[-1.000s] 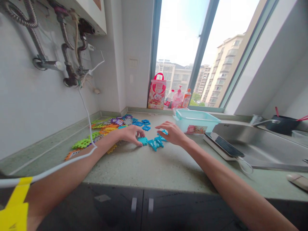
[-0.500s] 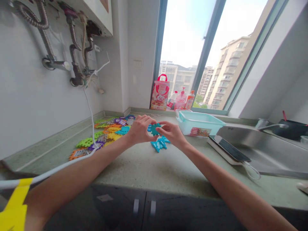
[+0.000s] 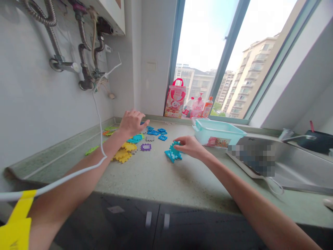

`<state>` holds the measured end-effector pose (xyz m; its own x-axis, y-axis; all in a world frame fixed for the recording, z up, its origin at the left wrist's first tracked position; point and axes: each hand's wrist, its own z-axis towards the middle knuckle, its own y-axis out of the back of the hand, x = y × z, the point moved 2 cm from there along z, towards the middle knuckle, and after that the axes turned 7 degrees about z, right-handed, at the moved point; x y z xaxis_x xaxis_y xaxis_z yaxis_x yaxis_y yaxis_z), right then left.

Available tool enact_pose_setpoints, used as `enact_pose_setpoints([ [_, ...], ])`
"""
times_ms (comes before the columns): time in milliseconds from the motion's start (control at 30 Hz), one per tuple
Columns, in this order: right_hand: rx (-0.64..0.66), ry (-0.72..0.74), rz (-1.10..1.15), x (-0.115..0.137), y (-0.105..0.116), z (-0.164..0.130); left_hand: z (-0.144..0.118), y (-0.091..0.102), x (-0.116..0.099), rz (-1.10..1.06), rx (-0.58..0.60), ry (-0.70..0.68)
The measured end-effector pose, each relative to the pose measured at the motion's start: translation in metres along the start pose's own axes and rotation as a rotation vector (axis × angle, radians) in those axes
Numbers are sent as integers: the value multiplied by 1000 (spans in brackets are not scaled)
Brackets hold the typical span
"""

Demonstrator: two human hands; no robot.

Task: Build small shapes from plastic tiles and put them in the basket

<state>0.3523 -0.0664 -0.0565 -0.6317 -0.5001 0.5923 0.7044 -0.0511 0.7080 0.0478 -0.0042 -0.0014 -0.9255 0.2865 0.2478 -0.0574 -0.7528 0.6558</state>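
Observation:
My left hand (image 3: 132, 123) hovers over the spread of colourful notched building pieces at the back left, fingers apart and nothing visible in them. Close below it are a turquoise piece (image 3: 136, 139) and a stack of yellow pieces (image 3: 122, 155). My right hand (image 3: 191, 146) pinches a teal notched building piece (image 3: 176, 144) at its edge, held upright. It touches light-blue pieces (image 3: 170, 156) standing tilted on the counter; whether they are joined I cannot tell. Between the hands lie a purple piece (image 3: 146, 147) with a white window and several blue pieces (image 3: 156, 132).
A pale turquoise plastic tub (image 3: 218, 130) stands behind my right hand, beside the steel sink (image 3: 299, 163). A white cable (image 3: 78, 177) crosses over my left forearm. Bottles (image 3: 197, 107) and a pink bag (image 3: 175, 100) line the window. The counter's front edge (image 3: 166, 203) runs below.
My left hand has let go of the teal piece and moved left and back over the pile. My right hand has lowered the piece slightly and keeps hold of it.

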Motion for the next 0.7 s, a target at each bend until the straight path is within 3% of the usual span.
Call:
enact_pose_setpoints([
  [167, -9, 14, -95, 1, -2, 0, -2, -11, 17, 74, 138, 66],
  [300, 0, 26, -135, -1, 0, -1, -2, -11, 32, 102, 443, 134],
  [400, -7, 28, -140, -2, 1, -1, -3, -8, 41, -56, 691, 90],
  [467, -10, 15, -114, -2, 2, -1, -3, -6, 42, -157, 790, 58],
  [700, 26, -20, -115, -3, 3, -2, -7, -6, 21, -78, 860, -13],
])
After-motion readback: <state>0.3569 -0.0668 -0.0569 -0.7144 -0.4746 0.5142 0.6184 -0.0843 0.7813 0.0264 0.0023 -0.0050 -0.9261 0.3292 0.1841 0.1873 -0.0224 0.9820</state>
